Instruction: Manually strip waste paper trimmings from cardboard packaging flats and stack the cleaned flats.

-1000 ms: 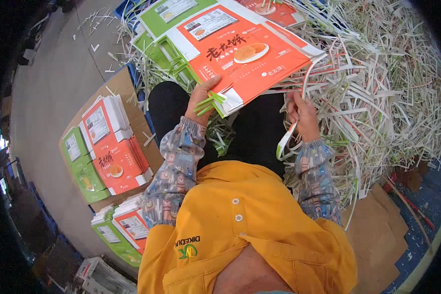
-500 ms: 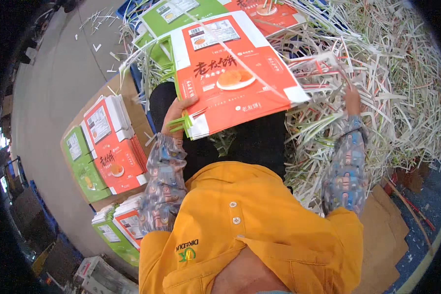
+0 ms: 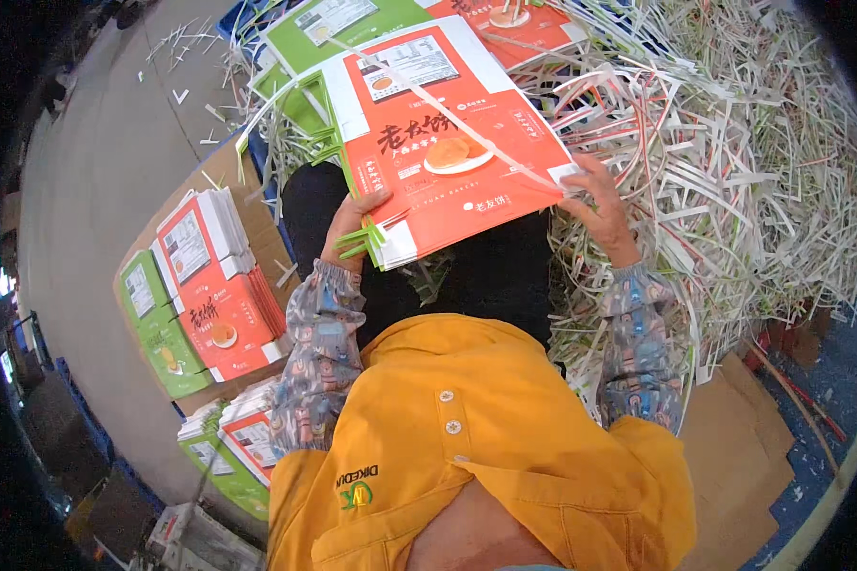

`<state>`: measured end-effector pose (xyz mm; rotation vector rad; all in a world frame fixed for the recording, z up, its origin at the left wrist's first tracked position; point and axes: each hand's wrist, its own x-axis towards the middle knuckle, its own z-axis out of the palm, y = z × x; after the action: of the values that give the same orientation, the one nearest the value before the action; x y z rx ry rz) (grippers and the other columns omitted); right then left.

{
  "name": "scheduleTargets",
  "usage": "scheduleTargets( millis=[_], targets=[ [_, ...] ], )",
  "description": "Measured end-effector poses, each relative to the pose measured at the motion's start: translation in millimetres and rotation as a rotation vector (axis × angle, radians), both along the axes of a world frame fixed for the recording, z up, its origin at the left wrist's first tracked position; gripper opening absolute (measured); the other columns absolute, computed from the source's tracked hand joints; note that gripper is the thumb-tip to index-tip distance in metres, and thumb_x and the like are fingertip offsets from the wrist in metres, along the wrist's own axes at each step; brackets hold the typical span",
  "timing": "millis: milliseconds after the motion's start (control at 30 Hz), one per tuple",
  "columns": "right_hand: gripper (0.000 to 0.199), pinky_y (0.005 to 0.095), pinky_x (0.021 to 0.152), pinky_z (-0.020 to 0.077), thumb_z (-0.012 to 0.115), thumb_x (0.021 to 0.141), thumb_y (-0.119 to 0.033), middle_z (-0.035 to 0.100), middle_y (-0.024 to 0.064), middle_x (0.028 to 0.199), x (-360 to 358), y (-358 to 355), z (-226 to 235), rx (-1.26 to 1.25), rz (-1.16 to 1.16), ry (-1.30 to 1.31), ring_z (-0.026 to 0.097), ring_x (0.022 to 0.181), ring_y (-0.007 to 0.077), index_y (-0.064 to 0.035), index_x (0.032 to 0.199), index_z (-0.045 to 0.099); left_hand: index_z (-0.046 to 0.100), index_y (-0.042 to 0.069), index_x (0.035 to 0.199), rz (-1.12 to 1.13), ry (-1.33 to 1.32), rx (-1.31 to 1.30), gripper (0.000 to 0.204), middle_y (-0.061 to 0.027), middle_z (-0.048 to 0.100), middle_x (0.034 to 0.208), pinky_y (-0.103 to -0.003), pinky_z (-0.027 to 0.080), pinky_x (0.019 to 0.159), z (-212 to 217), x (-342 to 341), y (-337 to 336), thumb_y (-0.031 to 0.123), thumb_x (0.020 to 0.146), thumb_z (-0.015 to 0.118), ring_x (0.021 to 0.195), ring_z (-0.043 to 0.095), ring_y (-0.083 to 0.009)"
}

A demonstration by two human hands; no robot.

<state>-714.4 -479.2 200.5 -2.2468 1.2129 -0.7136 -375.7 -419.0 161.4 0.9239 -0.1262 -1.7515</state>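
Observation:
A stack of flat red-and-white printed cardboard sheets (image 3: 448,105) lies tilted above my lap, with green sheets under its left edge. My left hand (image 3: 354,224) is closed on the stack's lower left edge, thumb on top, beside some narrow green edge strips (image 3: 357,243). My right hand (image 3: 600,207) is closed about the lower right corner, thumb and fingers on either side of it. A thin pale strip (image 3: 448,112) runs slantwise over the top sheet to that corner. Whether my right fingers also pinch this strip is hard to make out.
Paper strip offcuts (image 3: 733,181) heap up on the right. Green sheets (image 3: 343,29) and more red sheets (image 3: 519,33) lie beyond the stack. At left, stacked red and green sheets (image 3: 224,295) rest on brown cardboard (image 3: 209,176). Flattened cardboard (image 3: 733,447) lies at lower right.
My right hand has come in from the offcut heap, where it had loose strips, to the stack's lower right corner. My left hand keeps its hold on the stack.

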Motion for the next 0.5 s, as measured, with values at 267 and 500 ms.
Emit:
scheduleTargets(
  millis=[267,500],
  targets=[
    [0.012,0.0253,0.071,0.0420,0.051,0.080,-0.014,0.054,0.0054,0.085,-17.2,-16.3,-34.5,0.496,-0.314,-0.561,0.051,0.079,0.0136,-0.0028,0.082,0.051,0.042,-0.004,0.108,-0.007,-0.017,0.020,0.038,-0.0157,0.055,0.099,-0.034,0.050,0.071,-3.7,1.6,2.8,0.001,0.073,0.055,0.083,0.058,-0.0239],
    [0.020,0.0280,0.067,0.0423,0.053,0.078,-0.017,0.052,0.0062,0.079,-93.5,-64.0,-64.2,0.210,-0.796,-0.450,0.051,0.073,0.0153,-0.0020,0.090,0.048,0.043,-0.003,0.108,0.001,-0.007,0.032,0.037,-0.0153,0.055,0.099,-0.034,0.050,0.072,3.3,3.4,4.7,0.002,0.073,0.056,0.083,0.058,-0.0235]
  ],
)
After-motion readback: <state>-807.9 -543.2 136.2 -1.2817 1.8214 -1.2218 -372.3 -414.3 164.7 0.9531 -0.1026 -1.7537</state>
